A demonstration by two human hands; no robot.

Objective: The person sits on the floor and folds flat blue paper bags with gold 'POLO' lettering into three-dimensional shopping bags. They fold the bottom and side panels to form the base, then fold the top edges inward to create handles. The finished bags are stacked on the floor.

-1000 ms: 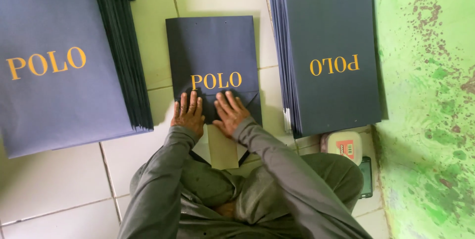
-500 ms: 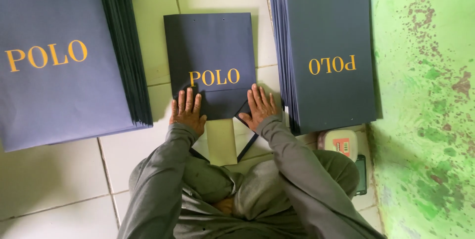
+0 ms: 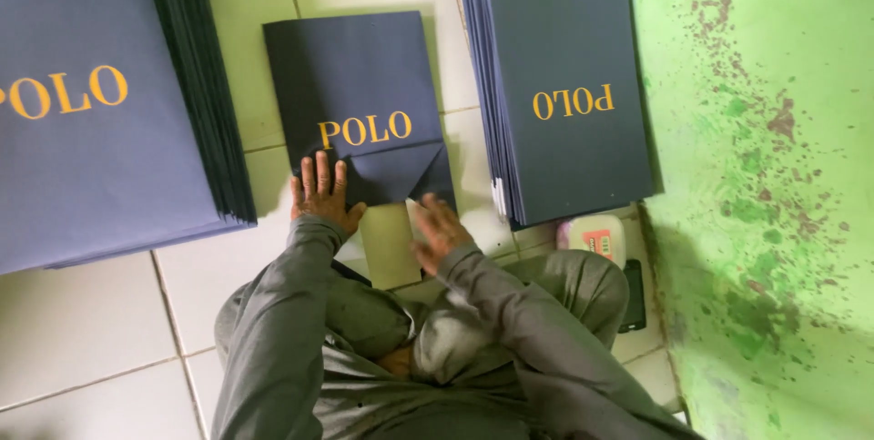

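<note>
A flat navy paper bag (image 3: pixel 355 85) with gold lettering lies on the tiled floor in front of me, its folded bottom flap toward me. My left hand (image 3: pixel 320 196) presses flat on the bag's near left corner, fingers spread. My right hand (image 3: pixel 437 229) hovers at the bag's near right edge beside a pale cardboard insert (image 3: pixel 387 244); it is blurred, with fingers loosely apart, and holds nothing that I can make out.
A tall stack of navy bags (image 3: pixel 100 103) lies at the left and another stack (image 3: pixel 569 85) at the right. A small white tub with a red label (image 3: pixel 596 238) and a dark phone (image 3: pixel 633 294) sit by my knee. A green stained wall (image 3: pixel 765 176) runs along the right.
My right hand moved from flat on the bag out to its right edge, then drew back toward me to the insert. My left hand stayed pressed on the bag.
</note>
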